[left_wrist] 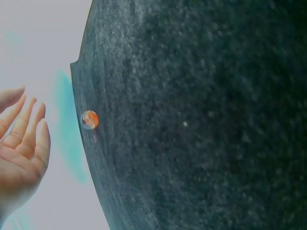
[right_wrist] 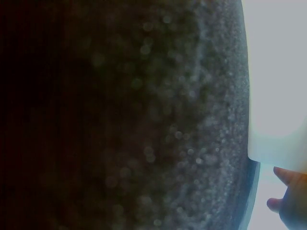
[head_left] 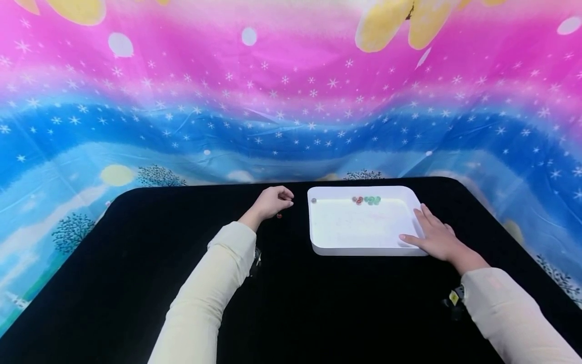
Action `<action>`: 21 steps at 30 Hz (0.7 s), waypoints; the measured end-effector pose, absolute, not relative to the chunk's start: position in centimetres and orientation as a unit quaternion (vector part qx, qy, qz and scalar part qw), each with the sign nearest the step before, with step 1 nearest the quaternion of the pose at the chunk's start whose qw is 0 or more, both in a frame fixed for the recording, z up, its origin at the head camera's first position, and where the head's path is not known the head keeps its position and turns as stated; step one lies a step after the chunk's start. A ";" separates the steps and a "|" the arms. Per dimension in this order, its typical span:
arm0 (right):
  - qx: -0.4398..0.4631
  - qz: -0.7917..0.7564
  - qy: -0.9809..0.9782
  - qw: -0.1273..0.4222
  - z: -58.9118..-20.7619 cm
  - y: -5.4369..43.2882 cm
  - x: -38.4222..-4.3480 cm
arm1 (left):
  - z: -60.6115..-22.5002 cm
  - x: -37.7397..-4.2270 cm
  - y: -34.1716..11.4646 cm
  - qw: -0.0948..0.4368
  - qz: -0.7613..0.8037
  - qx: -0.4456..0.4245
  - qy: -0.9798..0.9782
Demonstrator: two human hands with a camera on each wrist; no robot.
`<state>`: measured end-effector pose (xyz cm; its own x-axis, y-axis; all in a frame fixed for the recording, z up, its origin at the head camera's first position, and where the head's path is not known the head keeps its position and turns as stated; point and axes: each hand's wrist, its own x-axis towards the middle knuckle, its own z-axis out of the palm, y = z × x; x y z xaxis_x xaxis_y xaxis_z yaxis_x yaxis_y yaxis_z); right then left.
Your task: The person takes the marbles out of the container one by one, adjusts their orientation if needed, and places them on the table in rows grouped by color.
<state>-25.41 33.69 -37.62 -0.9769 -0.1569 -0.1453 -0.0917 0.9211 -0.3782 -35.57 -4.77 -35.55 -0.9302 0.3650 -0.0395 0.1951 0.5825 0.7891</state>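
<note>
My left hand [head_left: 272,201] hovers above the black table, its fingers slightly bent with nothing between them. Just below it lies a small clear marble with an orange-red swirl [left_wrist: 89,120], partly seen under the hand in the head view. A white rectangular tray [head_left: 364,251] stands to the right of that hand. Along the tray's far side sit several green marbles [head_left: 373,200] and reddish marbles [head_left: 357,200], with one greyish marble [head_left: 313,200] in the far left corner. My right hand [head_left: 436,236] rests on the tray's right edge, fingers extended, thumb over the near right corner.
Black cloth covers the table [head_left: 354,308]. Behind it and along both sides hangs a pink and blue printed curtain [head_left: 282,101] with snowflakes and trees. The tray stands near the table's far edge.
</note>
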 end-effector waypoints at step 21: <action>-0.065 -0.196 0.974 0.088 -37.6 33.8 -25.4 | -34.8 -35.6 -2.2 0.085 0.436 0.191 0.875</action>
<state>-25.38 33.82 -37.63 -0.9758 -0.1622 -0.1466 -0.0929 0.9145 -0.3937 -35.61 -2.20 -34.84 -0.9126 0.4084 0.0184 0.2606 0.5466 0.7958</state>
